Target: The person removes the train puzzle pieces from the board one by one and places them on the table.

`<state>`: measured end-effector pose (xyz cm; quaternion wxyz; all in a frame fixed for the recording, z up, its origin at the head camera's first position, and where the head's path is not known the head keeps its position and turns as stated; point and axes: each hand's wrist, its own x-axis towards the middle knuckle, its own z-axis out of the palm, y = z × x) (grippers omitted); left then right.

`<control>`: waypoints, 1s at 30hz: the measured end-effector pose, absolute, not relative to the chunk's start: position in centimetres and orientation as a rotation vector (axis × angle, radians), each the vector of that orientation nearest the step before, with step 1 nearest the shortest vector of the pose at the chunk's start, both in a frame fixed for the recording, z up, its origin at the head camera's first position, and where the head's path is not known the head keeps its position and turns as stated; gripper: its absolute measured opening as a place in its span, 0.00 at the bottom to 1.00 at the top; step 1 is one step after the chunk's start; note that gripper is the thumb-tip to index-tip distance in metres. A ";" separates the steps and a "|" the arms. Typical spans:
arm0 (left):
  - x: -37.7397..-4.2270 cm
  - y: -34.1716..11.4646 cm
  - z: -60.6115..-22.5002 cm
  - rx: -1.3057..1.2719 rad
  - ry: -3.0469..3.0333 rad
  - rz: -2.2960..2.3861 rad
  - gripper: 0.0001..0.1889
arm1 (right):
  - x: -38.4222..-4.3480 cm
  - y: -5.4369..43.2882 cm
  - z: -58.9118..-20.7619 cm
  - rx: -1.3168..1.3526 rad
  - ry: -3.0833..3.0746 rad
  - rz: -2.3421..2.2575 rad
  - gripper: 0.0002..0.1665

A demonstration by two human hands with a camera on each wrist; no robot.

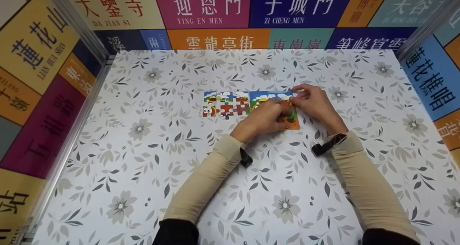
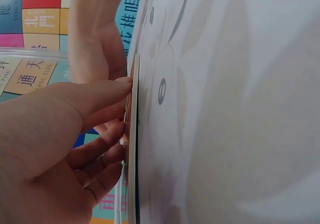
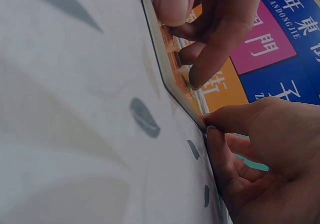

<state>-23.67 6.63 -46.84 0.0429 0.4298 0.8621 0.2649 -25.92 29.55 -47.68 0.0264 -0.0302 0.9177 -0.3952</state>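
Note:
A colourful jigsaw puzzle (image 1: pixel 257 96) lies flat on the table, its thin board showing edge-on in both wrist views. Over its lower middle is my left hand (image 1: pixel 266 116), the thumb and fingertips resting on the picture side and hiding much of it. My right hand (image 1: pixel 312 100) is at the puzzle's right edge near the far corner. There the right wrist view shows the thumb and index finger (image 3: pixel 220 149) pinching the board's edge. Directly left of the puzzle, several loose jigsaw pieces (image 1: pixel 227 109) lie in rough rows with small gaps, showing sky, clouds and a cartoon face.
The table is covered with a white floral cloth (image 1: pixel 230 187). Panels with large Chinese characters (image 1: pixel 208 8) stand along the back and both sides. A black strap hangs at each wrist below the tan sleeves (image 1: pixel 205 176).

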 end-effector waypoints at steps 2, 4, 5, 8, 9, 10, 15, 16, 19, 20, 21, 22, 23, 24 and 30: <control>-23.7 6.7 -46.9 1.308 2.621 0.854 0.10 | -25.9 29.6 -47.7 -0.091 2.837 -1.218 0.23; -23.7 6.7 -46.8 1.284 2.611 0.880 0.11 | -25.9 29.6 -47.6 -0.093 2.836 -1.218 0.23; -23.6 6.7 -46.8 1.273 2.604 0.887 0.12 | -25.9 29.6 -47.6 -0.094 2.837 -1.217 0.23; -23.7 6.8 -46.8 1.248 2.594 0.899 0.16 | -25.9 29.6 -47.7 -0.091 2.837 -1.219 0.23; -23.7 6.8 -46.8 1.236 2.594 0.901 0.18 | -25.9 29.6 -47.7 -0.091 2.835 -1.222 0.23; -23.7 6.8 -46.7 1.225 2.594 0.903 0.20 | -25.9 29.6 -47.7 -0.088 2.834 -1.225 0.23; -23.7 7.0 -46.7 1.161 2.616 0.888 0.31 | -25.9 29.6 -47.7 -0.081 2.826 -1.238 0.23; -23.7 7.0 -46.7 1.156 2.618 0.884 0.31 | -25.9 29.6 -47.6 -0.083 2.826 -1.239 0.23; -23.7 7.0 -46.8 1.162 2.626 0.872 0.28 | -26.0 29.6 -47.7 -0.081 2.832 -1.237 0.23; -23.7 7.0 -46.7 1.165 2.628 0.868 0.27 | -26.0 29.6 -47.7 -0.082 2.834 -1.236 0.23; -23.7 6.9 -46.7 1.170 2.632 0.864 0.26 | -26.0 29.6 -47.7 -0.083 2.833 -1.236 0.23; -23.6 6.9 -46.7 1.171 2.635 0.862 0.25 | -26.0 29.5 -47.7 -0.081 2.833 -1.237 0.23; -23.6 6.8 -46.7 1.173 2.630 0.873 0.25 | -26.0 29.5 -47.7 -0.080 2.834 -1.237 0.23; -23.6 6.8 -46.7 1.171 2.619 0.888 0.25 | -26.0 29.5 -47.7 -0.080 2.834 -1.236 0.23; -23.7 6.8 -46.8 1.224 2.563 0.961 0.25 | -26.0 29.6 -47.7 -0.084 2.828 -1.240 0.24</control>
